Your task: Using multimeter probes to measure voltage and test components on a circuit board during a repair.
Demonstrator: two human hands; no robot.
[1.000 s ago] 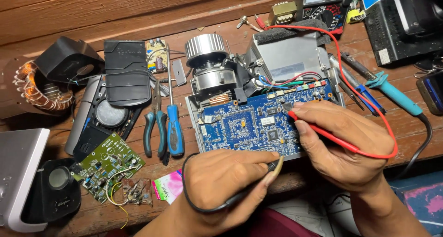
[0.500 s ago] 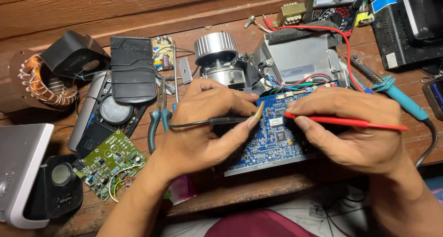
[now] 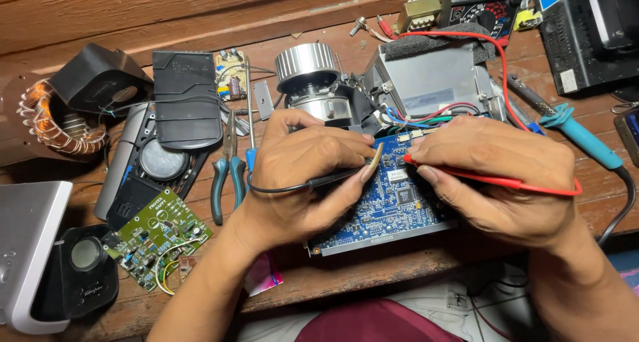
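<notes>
Pinching probes, hands (image 3: 399, 175) over blue board (image 3: 393, 205)

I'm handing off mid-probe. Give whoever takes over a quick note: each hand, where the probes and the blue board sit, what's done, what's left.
Left hand: fingers shut on the black probe, tip pointing at the upper part of the blue circuit board.
Right hand: fingers shut on the red probe, tip at the same upper area; its red lead loops back to the meter at the top.
Board lies flat at the wooden bench's front edge.
Done: both probes brought to the board.
Left: actual contact points are hidden by the fingers, so confirm them. The meter reading is unreadable from here.
</notes>
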